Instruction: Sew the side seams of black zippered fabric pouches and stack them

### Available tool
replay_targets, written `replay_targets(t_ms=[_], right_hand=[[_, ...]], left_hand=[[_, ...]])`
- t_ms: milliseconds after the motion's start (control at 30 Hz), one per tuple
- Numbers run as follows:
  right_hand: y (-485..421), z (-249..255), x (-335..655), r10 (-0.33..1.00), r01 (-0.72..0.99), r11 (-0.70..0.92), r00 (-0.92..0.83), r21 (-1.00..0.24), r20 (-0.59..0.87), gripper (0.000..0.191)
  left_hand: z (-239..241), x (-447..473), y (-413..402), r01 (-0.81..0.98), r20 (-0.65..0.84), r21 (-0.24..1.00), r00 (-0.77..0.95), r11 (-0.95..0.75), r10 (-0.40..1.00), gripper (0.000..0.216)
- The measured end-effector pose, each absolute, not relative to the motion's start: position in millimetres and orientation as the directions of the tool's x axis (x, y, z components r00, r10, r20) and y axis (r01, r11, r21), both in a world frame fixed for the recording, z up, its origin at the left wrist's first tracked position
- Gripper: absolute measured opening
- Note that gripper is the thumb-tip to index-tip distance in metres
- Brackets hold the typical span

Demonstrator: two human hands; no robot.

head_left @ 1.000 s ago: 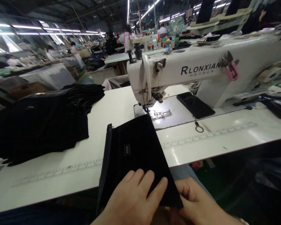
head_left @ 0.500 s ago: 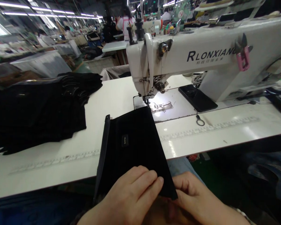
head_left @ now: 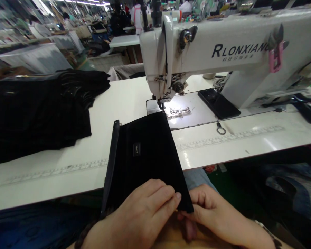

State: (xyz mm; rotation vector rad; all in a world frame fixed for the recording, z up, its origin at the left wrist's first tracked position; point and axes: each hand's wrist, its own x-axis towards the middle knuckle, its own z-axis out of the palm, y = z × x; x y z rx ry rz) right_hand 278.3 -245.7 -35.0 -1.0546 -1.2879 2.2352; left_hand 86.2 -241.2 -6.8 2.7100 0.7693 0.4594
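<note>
The fingers (head_left: pixel 168 200) of the left hand (head_left: pixel 142 214) curl down over the near edge of the black fabric panel (head_left: pixel 147 162), their tips pressed on its near right corner. The right hand (head_left: pixel 212 214) meets them there, its fingers (head_left: pixel 200 196) bent and closed on the same corner from the outer side, so both hands grip the cloth at one spot.

The panel looks soft, light and limp. It would likely sag or fold if lifted by one point, so the stitched edges and corners seem the surest places to hold. It is matte black and roughly rectangular, with a thicker folded band along its left side and a small dark label (head_left: pixel 137 149) sewn near the middle.

It lies on the white counter (head_left: pixel 67 166) and hangs over the front edge toward the person, its far end just under the needle (head_left: pixel 161 103) of the sewing machine (head_left: pixel 223 52). To the left sits a stack of black cloth (head_left: pixel 38 114). A dark phone (head_left: pixel 217 103) rests on the machine bed.
</note>
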Motion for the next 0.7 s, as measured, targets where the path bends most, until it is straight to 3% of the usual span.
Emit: replay_targets(t_ms=[367, 533, 600, 633, 700], right_hand=[[-249, -41, 279, 0.557, -0.049, -0.671, -0.692, -0.74, -0.459, 0.035], [-250, -36, 281, 0.509, 0.01, -0.691, -0.702, -0.723, -0.497, 0.037], [-251, -29, 287, 0.543, 0.126, -0.576, -0.679, -0.808, -0.493, 0.035], [-251, -25, 291, 0.606, 0.201, -0.436, -0.655, -0.877, -0.451, 0.034], [-252, -19, 299, 0.78, 0.331, 0.016, -0.594, -0.943, -0.195, 0.027]], left_hand=[[-11, 87, -239, 0.411, 0.279, 0.237, 0.839, -0.88, 0.467, 0.026], [-10, 87, -239, 0.399, 0.394, 0.156, 0.814, -0.904, 0.427, 0.031], [-10, 86, -240, 0.418, 0.439, 0.163, 0.781, -0.894, 0.445, 0.027], [-10, 86, -241, 0.43, 0.456, 0.172, 0.763, -0.886, 0.459, 0.024], [-10, 85, -242, 0.429, 0.48, 0.185, 0.746, -0.884, 0.462, 0.022]])
